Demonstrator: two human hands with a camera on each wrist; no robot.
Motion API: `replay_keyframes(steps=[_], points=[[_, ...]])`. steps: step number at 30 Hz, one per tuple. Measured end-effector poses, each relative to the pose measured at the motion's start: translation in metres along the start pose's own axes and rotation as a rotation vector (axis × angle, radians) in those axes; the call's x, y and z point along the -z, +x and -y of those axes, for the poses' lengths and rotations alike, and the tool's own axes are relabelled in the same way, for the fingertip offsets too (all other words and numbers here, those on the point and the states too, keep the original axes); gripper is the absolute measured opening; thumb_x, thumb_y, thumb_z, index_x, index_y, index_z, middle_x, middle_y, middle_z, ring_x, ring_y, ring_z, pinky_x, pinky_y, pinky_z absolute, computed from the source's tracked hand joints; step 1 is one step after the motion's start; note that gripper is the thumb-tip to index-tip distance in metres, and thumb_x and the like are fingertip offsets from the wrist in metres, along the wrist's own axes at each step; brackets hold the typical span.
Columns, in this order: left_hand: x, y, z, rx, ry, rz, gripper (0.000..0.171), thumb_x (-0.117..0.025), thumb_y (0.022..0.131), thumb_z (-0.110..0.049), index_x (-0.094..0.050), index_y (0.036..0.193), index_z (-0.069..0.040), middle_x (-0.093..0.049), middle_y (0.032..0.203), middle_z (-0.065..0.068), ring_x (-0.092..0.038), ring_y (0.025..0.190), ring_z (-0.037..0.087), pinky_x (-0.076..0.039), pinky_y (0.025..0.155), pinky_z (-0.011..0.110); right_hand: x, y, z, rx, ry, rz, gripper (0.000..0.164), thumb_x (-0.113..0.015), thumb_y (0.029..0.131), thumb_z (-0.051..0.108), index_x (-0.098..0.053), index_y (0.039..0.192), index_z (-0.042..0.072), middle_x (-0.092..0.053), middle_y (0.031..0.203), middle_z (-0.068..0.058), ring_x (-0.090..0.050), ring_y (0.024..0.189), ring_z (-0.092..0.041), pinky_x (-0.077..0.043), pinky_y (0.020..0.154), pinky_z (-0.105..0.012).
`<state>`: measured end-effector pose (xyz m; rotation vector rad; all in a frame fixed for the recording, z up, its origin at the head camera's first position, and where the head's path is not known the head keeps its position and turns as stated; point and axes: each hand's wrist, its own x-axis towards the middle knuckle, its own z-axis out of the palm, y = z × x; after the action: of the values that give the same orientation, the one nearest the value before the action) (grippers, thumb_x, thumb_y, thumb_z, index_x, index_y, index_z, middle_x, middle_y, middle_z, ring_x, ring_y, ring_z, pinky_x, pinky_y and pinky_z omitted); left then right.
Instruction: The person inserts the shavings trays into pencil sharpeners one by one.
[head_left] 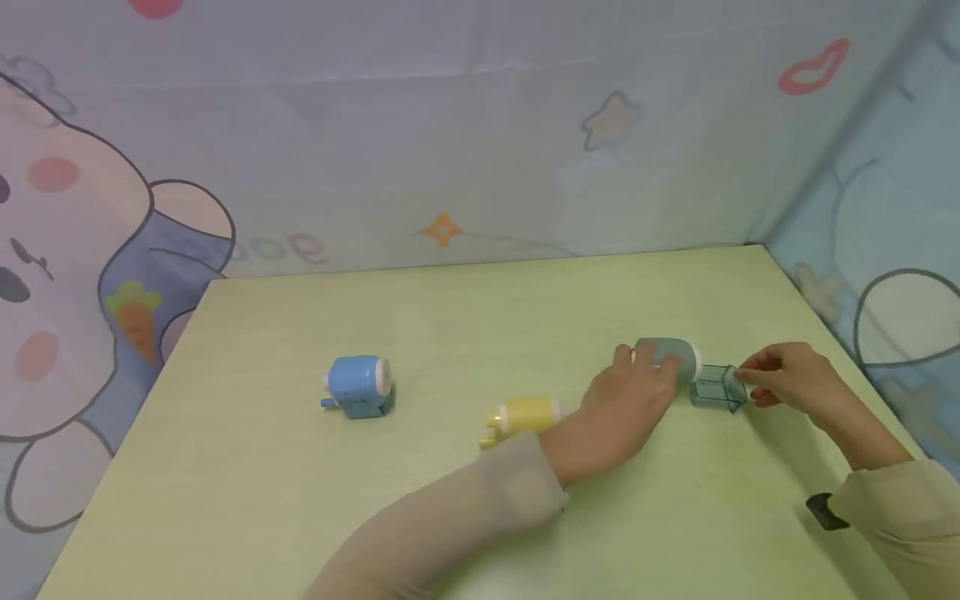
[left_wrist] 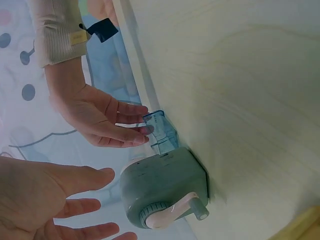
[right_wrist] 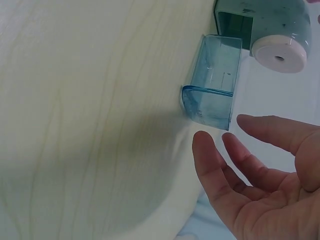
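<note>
A grey-green crank pencil sharpener (left_wrist: 165, 187) stands at the right of the table, its white crank handle (left_wrist: 172, 212) showing in the left wrist view. Its clear bluish shavings drawer (right_wrist: 212, 82) lies in front of the drawer opening, pulled out at the white-holed end. My left hand (head_left: 626, 400) reaches across the table to the sharpener; in the left wrist view its fingers are spread beside the body. My right hand (right_wrist: 265, 180) is at the drawer's outer end, thumb and fingers parted, with a small gap to the plastic in the right wrist view.
A yellow crank sharpener (head_left: 527, 414) stands just left of my left wrist, partly hidden by it. Farther left is a blue sharpener (head_left: 360, 385). A printed cloth (head_left: 480, 142) hangs behind the light wooden table (head_left: 225, 467), with another at its right edge.
</note>
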<state>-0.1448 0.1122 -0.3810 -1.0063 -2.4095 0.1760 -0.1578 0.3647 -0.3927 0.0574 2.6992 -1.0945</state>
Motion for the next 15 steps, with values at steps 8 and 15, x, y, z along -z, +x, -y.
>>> replay_keyframes(steps=[8,15], points=[[-0.005,0.01,-0.001,0.039,-0.023,0.113,0.019,-0.054,0.089,-0.028,-0.047,0.101,-0.015,-0.042,0.083,-0.001,-0.033,0.06,0.011,-0.025,0.034,0.011,0.0,0.003,-0.003,0.008,0.049,0.013,0.033,-0.057,0.091,0.014,-0.052,0.105,-0.015,-0.062,0.087,-0.011,-0.061,0.07,-0.023,-0.054,0.064,-0.033],[-0.01,0.016,-0.003,0.067,-0.084,0.195,0.048,-0.056,0.089,-0.023,-0.041,0.132,-0.012,-0.049,0.111,0.007,-0.041,0.068,0.013,-0.029,0.035,0.012,0.0,0.004,-0.004,0.014,0.084,0.013,0.031,-0.057,0.09,0.01,-0.052,0.103,-0.017,-0.062,0.084,-0.011,-0.061,0.069,-0.024,-0.054,0.064,-0.033]])
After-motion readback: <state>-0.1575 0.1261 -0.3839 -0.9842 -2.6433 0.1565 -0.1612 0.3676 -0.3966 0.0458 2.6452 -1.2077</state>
